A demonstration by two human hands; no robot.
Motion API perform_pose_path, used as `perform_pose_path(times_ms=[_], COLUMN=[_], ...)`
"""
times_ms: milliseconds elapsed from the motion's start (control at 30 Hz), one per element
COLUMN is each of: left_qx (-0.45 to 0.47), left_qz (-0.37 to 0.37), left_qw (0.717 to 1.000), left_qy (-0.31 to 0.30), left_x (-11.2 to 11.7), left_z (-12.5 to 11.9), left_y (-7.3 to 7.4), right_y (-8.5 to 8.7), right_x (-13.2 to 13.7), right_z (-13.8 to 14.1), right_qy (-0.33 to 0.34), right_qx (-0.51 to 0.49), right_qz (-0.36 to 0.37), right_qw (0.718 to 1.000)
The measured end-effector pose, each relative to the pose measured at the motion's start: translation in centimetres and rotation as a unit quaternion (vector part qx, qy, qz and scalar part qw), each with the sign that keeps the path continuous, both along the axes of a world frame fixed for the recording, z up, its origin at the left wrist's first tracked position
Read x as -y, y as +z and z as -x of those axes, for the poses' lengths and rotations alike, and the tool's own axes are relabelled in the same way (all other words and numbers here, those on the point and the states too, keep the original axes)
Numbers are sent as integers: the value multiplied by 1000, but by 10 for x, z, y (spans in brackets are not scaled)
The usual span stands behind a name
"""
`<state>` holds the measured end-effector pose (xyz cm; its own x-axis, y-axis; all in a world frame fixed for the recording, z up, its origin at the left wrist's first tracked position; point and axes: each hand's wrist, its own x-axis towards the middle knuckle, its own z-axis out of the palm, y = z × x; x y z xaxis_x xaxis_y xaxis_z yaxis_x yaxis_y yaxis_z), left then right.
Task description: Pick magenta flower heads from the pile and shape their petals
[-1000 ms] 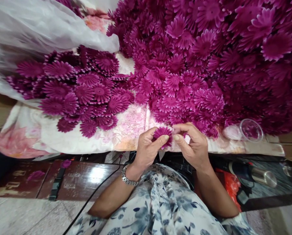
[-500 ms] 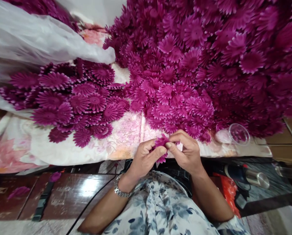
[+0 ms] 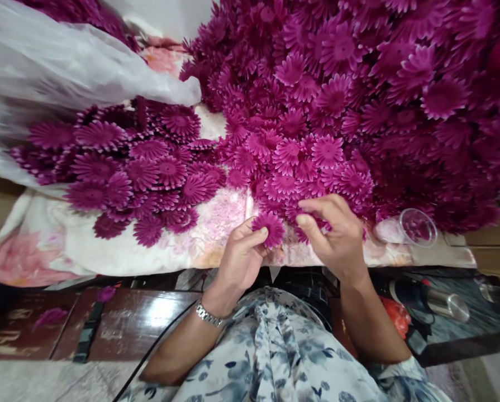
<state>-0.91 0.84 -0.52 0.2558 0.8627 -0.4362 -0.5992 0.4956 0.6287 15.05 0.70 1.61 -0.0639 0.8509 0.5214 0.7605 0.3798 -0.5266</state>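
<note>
Between thumb and fingers, my left hand (image 3: 243,251) pinches a magenta artificial flower head (image 3: 270,229), its round face turned up. To the right of it, my right hand (image 3: 333,234) is raised with thumb and index finger apart and nothing visible between them; its other fingers are partly hidden. Just beyond both hands lies a large heap of loose magenta flower heads (image 3: 329,151). A smaller pile of layered flower heads (image 3: 149,173) rests at the left of the cloth.
A floral cloth (image 3: 220,251) covers the table. Translucent plastic sheeting (image 3: 86,67) drapes over the back left. A clear plastic cup (image 3: 417,228) lies on its side at the right. Below the edge are a steel-ended flask (image 3: 451,304) and a dark red bench (image 3: 141,318).
My right hand has let go of the flower head and moved right and slightly away from me. The left hand still holds the flower, now with its face showing.
</note>
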Motion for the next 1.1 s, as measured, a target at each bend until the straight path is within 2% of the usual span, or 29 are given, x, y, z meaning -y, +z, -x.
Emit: perform_pose_path(times_ms=[100,233,300,400,500,633,800,967,1100], left_qx=[-40,-81,-99,-112,-119,-122,-100,-84,-73], left_qz=[-15,-20,-24,-43,-65,-70,-91,-118,-67], left_qw=[999,996,994,992,990,990,989,989,995], left_qy=[11,19,28,41,33,5,-54,-35,-17], left_x=[2,5,7,8,11,13,14,13,7], left_z=[0,-3,-4,-5,-5,-2,2,7,6], left_y=[-3,-7,-10,-15,-19,-23,-25,-23,-16], right_y=[-9,-17,-18,-19,-19,-21,-24,-28,-32], right_x=[13,16,17,20,20,17,15,17,18], right_z=[10,10,12,18,23,23,20,17,16], right_qy=[64,74,70,54,66,111,153,114,49], right_qx=[-39,-79,-87,-71,-53,-69,-155,-219,-259], right_qz=[59,80,75,31,10,69,153,165,134], right_qw=[995,991,991,995,996,989,964,955,955])
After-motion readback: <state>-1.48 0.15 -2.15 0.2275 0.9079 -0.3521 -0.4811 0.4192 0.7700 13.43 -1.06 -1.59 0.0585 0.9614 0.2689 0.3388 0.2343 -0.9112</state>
